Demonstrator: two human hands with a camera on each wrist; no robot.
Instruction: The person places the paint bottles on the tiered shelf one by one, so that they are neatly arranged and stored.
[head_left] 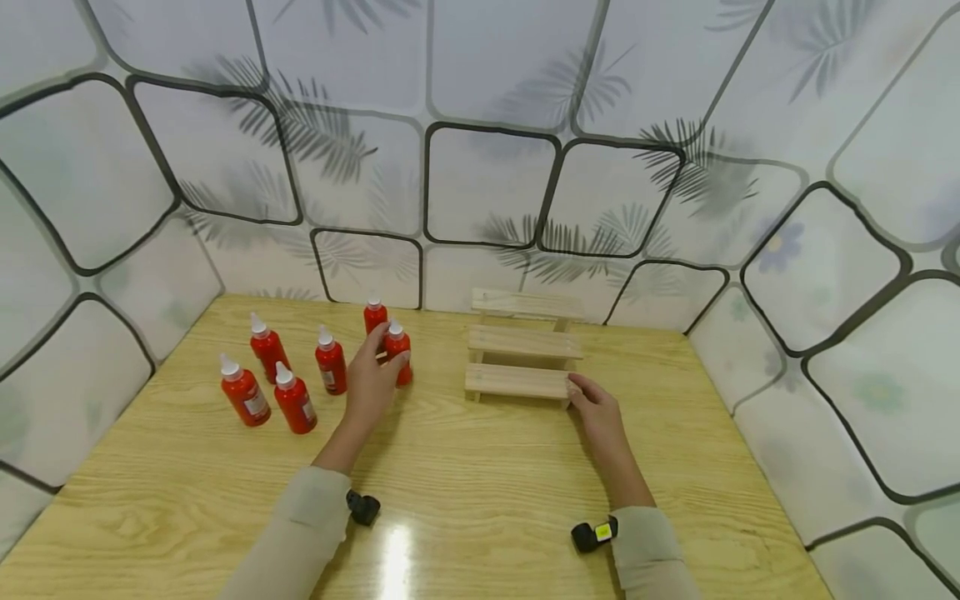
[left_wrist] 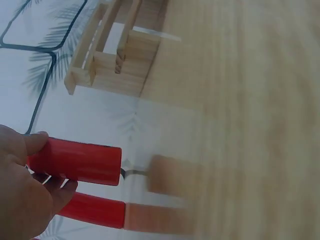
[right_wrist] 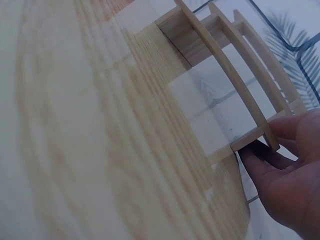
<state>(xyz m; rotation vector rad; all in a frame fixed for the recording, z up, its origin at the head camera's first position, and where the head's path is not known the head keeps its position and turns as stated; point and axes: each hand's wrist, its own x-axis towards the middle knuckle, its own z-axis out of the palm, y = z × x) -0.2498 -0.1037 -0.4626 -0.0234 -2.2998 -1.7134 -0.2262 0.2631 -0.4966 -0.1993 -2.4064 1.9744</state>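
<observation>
My left hand (head_left: pixel 369 383) holds a red squeeze bottle (head_left: pixel 398 343) with a white pointed cap, fingers and thumb around its side. In the left wrist view a gap parts the bottle's base (left_wrist: pixel 100 164) from its reflection, so it hangs just above the table. Right behind it stands another red bottle (head_left: pixel 374 313), partly hidden by the hand. My right hand (head_left: pixel 602 417) grips the right end of the lowest step of a three-tier wooden stand (head_left: pixel 525 381). In the right wrist view its fingers (right_wrist: pixel 262 167) reach under that step's end (right_wrist: pixel 270 135).
Several more red bottles, among them one upright (head_left: pixel 331 364), stand on the left of the wooden table (head_left: pixel 465 483). A patterned wall covering (head_left: pixel 487 183) rises along the back and both sides. The stand sits near the table's back edge.
</observation>
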